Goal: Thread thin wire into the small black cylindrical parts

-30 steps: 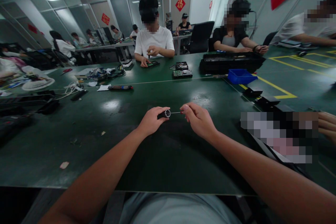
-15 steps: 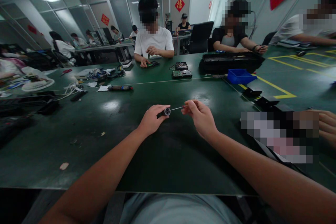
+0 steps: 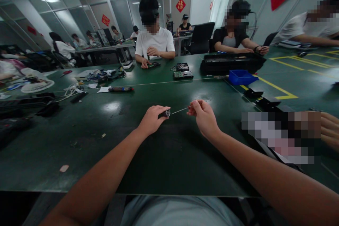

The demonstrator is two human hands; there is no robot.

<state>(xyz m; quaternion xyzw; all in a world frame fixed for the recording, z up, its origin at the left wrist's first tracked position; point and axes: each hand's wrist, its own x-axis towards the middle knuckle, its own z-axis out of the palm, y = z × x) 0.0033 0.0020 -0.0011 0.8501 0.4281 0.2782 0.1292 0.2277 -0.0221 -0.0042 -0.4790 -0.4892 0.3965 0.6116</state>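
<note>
My left hand (image 3: 153,119) is closed around a small black cylinder (image 3: 166,113), whose round, silvery-rimmed open end faces right. Most of the cylinder's body is hidden by my fingers and palm. Across from it, my right hand (image 3: 203,116) pinches a thin metal rod (image 3: 180,111) between thumb and fingertips. The rod points left and slightly down, its tip just short of the cylinder's rim with a small gap. Whatever handle the rod has is covered by my fingers. Both hands are above the green table (image 3: 164,162).
A brown-and-black stick-like tool (image 3: 121,89) lies beyond my left hand. Farther back are opened hard drives (image 3: 183,74), a blue bin (image 3: 243,77) and a long black housing (image 3: 233,63). Black brackets (image 3: 267,104) lie to the right, near another person's hand (image 3: 329,129). A person opposite (image 3: 155,44) handles a board.
My right hand has drawn back slightly to the right. The rod's tip, which was at the cylinder's open end, is now apart from it. My left hand keeps its grip.
</note>
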